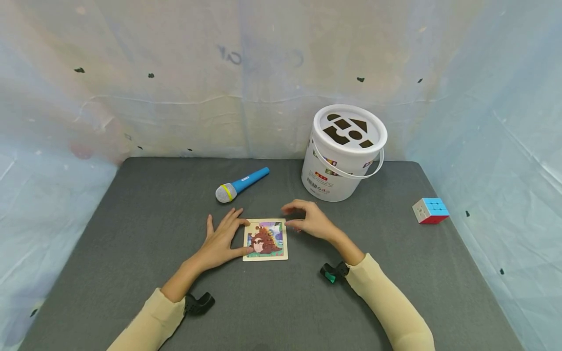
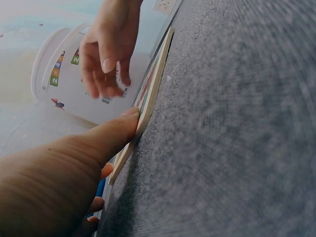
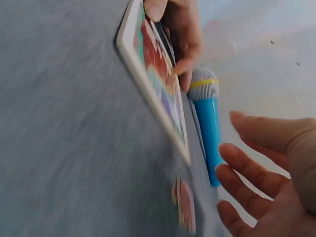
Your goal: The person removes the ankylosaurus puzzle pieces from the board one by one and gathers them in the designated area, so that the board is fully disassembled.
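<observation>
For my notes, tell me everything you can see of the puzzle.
The puzzle is a flat, squarish board with a pale, wood-looking frame around a picture of a reddish-brown, spiky-backed creature on green, blue and purple. It lies face up on the dark grey table, in front and to the right of the microphone. The left hand rests its thumb on the lower left; a fingertip touches near the upper left corner.

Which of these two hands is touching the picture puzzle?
The left hand, its thumb resting on the puzzle; the right hand hovers apart from it.
</observation>
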`<state>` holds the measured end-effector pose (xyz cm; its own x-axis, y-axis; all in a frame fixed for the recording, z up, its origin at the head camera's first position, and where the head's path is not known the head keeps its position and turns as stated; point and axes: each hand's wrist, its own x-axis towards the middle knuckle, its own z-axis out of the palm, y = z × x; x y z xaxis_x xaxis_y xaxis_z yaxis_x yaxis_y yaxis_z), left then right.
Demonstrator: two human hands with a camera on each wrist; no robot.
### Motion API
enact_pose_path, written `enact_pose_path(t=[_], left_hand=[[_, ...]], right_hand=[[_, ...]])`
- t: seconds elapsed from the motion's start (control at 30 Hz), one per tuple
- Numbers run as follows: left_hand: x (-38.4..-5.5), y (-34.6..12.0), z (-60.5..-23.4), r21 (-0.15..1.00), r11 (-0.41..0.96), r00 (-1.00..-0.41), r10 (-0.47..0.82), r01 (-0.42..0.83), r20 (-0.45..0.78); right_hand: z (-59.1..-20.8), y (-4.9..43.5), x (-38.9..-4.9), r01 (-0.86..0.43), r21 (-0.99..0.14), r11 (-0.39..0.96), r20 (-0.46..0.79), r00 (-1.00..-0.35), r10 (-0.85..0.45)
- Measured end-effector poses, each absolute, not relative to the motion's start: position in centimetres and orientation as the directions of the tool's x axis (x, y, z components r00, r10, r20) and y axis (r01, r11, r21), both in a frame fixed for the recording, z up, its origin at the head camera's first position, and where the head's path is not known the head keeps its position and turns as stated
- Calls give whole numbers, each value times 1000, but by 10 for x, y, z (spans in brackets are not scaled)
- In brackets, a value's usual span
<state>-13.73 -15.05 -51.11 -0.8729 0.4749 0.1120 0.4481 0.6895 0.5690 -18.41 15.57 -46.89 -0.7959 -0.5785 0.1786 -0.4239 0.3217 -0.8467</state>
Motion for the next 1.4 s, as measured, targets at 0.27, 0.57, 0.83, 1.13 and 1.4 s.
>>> enact_pose_path(t=[0.27, 0.57, 0.83, 1.13, 1.4], left_hand=[[-138, -151, -511, 575, 691, -875, 475, 439, 98], [-138, -151, -513, 578, 679, -868, 485, 452, 109], [-138, -151, -513, 584, 675, -867, 486, 452, 110], [-138, -151, -512, 582, 682, -871, 480, 444, 103], [-138, -151, -513, 576, 686, -872, 478, 445, 104]], right_hand=[[-462, 116, -193, -437, -835, 335, 58, -676, -735], [-459, 92, -204, -477, -775, 414, -74, -582, -810], [-460, 87, -206, -511, -731, 453, -107, -569, -815], [-458, 84, -201, -516, -674, 529, -145, -610, -779], [-456, 83, -197, -514, -658, 550, -150, -627, -765]])
